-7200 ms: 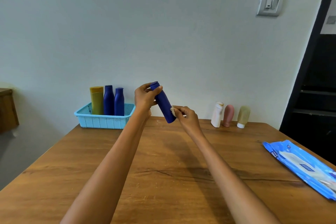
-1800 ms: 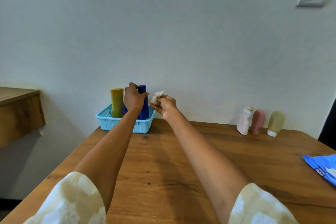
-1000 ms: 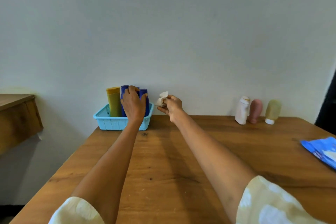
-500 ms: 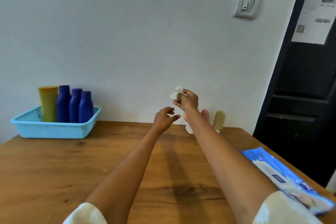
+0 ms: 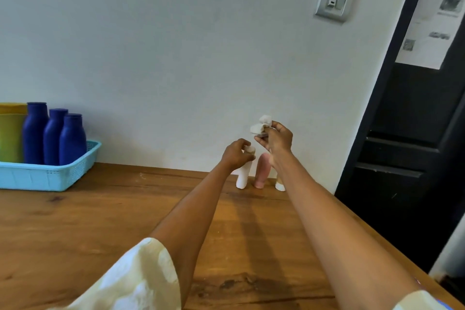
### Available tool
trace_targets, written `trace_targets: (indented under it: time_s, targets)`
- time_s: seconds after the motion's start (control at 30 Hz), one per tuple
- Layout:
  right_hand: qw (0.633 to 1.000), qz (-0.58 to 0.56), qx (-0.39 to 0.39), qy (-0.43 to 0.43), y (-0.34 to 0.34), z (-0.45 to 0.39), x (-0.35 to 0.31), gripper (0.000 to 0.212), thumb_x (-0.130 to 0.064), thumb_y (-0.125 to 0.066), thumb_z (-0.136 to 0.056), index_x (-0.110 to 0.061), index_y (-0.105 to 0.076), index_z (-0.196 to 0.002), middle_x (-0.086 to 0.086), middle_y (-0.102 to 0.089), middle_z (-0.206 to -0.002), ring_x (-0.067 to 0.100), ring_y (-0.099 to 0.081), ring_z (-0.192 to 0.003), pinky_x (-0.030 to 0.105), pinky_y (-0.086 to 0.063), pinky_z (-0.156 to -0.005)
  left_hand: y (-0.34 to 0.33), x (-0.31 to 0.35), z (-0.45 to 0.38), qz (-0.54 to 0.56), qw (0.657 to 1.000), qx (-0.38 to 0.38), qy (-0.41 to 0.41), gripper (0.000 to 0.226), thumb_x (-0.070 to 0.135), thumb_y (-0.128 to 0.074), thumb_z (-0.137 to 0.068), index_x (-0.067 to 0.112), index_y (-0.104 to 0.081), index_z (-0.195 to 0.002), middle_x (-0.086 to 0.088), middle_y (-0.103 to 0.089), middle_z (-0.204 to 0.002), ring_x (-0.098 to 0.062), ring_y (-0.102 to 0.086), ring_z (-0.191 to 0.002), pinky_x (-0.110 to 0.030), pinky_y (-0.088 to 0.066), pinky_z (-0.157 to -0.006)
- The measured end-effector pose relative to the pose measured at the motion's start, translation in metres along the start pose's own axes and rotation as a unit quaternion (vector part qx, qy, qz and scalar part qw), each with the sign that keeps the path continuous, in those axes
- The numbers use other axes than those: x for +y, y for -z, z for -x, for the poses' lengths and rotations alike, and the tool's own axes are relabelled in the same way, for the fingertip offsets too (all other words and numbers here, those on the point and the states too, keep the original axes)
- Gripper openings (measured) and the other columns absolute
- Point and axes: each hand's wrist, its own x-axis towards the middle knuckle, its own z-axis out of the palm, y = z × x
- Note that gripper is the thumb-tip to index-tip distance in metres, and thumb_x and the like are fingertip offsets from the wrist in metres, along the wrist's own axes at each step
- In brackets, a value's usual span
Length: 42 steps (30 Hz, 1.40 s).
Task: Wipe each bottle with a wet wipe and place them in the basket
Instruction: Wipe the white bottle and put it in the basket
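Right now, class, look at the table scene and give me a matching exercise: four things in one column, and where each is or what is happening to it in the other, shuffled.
Things
1. crumpled white wet wipe
2. white plastic bottle
3. three dark blue plastic bottles
4. pale pink plastic bottle

Places or states
A. standing in the light blue plastic basket
B. standing untouched by the wall, between two other bottles
C. pinched in the right hand
D. its top is being gripped by the left hand

Pairs: 1-C, 2-D, 3-A, 4-B
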Motion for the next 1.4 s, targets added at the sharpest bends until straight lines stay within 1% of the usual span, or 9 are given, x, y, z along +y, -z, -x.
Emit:
trace_targets:
  time_s: [0.3, 0.5, 0.7, 0.83, 0.97, 1.07, 1.17, 1.27, 1.4]
  targets:
    - [0.99, -0.139, -0.02, -0.016, -0.03, 0.052, -0.008, 0.02, 0.002, -0.055, -0.089, -0.008, -0.064, -0.104, 0.013, -0.062, -0.108, 0.026, -0.064, -0.095, 0.027, -0.059, -0.061, 0.072, -0.006, 0.058, 0.197, 0.979, 0.041, -0.012, 0.049, 0.019, -0.065, -0.087, 0.007, -0.049, -0.133, -0.012, -0.056, -0.121, -0.017, -0.057, -0.1, -0.024, -0.052, -0.08]
    - [0.997, 0.004, -0.037, 0.072, -0.056, 0.115, 0.01, 0.022, -0.004, -0.052, -0.089, -0.018, -0.068, -0.091, 0.006, -0.068, -0.096, 0.022, -0.066, -0.09, 0.034, -0.059, -0.071, 0.137, 0.007, 0.113, 0.3, 0.954, 0.012, 0.009, 0.038, 0.02, -0.058, -0.092, 0.008, -0.052, -0.128, -0.007, -0.063, -0.112, -0.012, -0.064, -0.092, -0.022, -0.055, -0.071]
    - [0.991, 0.031, -0.061, 0.119, -0.078, 0.162, 0.009, 0.017, -0.01, -0.055, -0.09, -0.021, -0.067, -0.088, 0.005, -0.069, -0.095, 0.022, -0.066, -0.092, 0.038, -0.058, -0.079, 0.176, 0.004, 0.154, 0.361, 0.932, -0.014, 0.032, 0.029, 0.012, -0.059, -0.09, 0.004, -0.058, -0.118, -0.006, -0.066, -0.103, -0.017, -0.062, -0.094, -0.035, -0.048, -0.094]
    - [0.988, 0.047, -0.091, 0.116, -0.087, 0.177, 0.013, 0.018, -0.009, -0.057, -0.087, -0.018, -0.07, -0.095, 0.004, -0.07, -0.098, 0.022, -0.066, -0.095, 0.039, -0.058, -0.081, 0.19, 0.001, 0.167, 0.405, 0.912, -0.053, 0.038, 0.015, 0.009, -0.057, -0.089, 0.006, -0.064, -0.103, -0.006, -0.066, -0.094, -0.018, -0.062, -0.088, -0.033, -0.049, -0.089]
    - [0.985, 0.038, -0.13, 0.107, -0.092, 0.184, 0.003, 0.02, -0.005, -0.056, -0.086, -0.014, -0.071, -0.096, 0.004, -0.071, -0.095, 0.021, -0.067, -0.092, 0.034, -0.058, -0.079, 0.201, -0.003, 0.172, 0.418, 0.904, -0.082, 0.025, 0.034, 0.011, -0.065, -0.077, 0.006, -0.059, -0.111, -0.007, -0.064, -0.1, -0.019, -0.06, -0.092, -0.033, -0.048, -0.09]
    - [0.979, 0.054, -0.145, 0.131, -0.094, 0.186, -0.004, 0.021, -0.006, -0.056, -0.087, -0.019, -0.071, -0.094, 0.001, -0.071, -0.094, 0.018, -0.067, -0.091, 0.033, -0.057, -0.08, 0.207, 0.002, 0.168, 0.383, 0.921, -0.072, 0.008, 0.053, 0.011, -0.08, -0.067, 0.01, -0.055, -0.114, -0.005, -0.065, -0.102, -0.016, -0.062, -0.094, -0.034, -0.047, -0.094]
    - [0.98, 0.02, -0.145, 0.131, -0.096, 0.186, -0.01, 0.02, -0.004, -0.055, -0.089, -0.014, -0.069, -0.099, 0.005, -0.07, -0.097, 0.019, -0.066, -0.091, 0.031, -0.057, -0.077, 0.212, 0.005, 0.166, 0.361, 0.931, -0.047, -0.021, 0.041, 0.011, -0.073, -0.075, 0.012, -0.058, -0.113, -0.001, -0.067, -0.1, -0.014, -0.06, -0.096, -0.031, -0.043, -0.098]
    - [0.976, 0.088, -0.105, 0.17, -0.094, 0.186, -0.007, 0.02, -0.007, -0.055, -0.089, -0.019, -0.07, -0.097, 0.001, -0.07, -0.093, 0.016, -0.064, -0.084, 0.029, -0.055, -0.074, 0.213, 0.004, 0.167, 0.395, 0.918, -0.037, -0.026, 0.035, 0.007, -0.058, -0.086, 0.005, -0.056, -0.121, -0.002, -0.067, -0.098, -0.013, -0.062, -0.091, -0.024, -0.051, -0.084]
    - [0.95, 0.188, -0.101, 0.228, -0.099, 0.193, -0.003, 0.026, -0.007, -0.054, -0.088, -0.023, -0.073, -0.097, -0.005, -0.071, -0.101, 0.011, -0.063, -0.092, 0.028, -0.053, -0.079, 0.211, 0.002, 0.167, 0.441, 0.897, -0.023, -0.022, 0.042, 0.014, -0.058, -0.082, 0.0, -0.055, -0.121, -0.004, -0.07, -0.094, -0.012, -0.067, -0.086, -0.022, -0.054, -0.076]
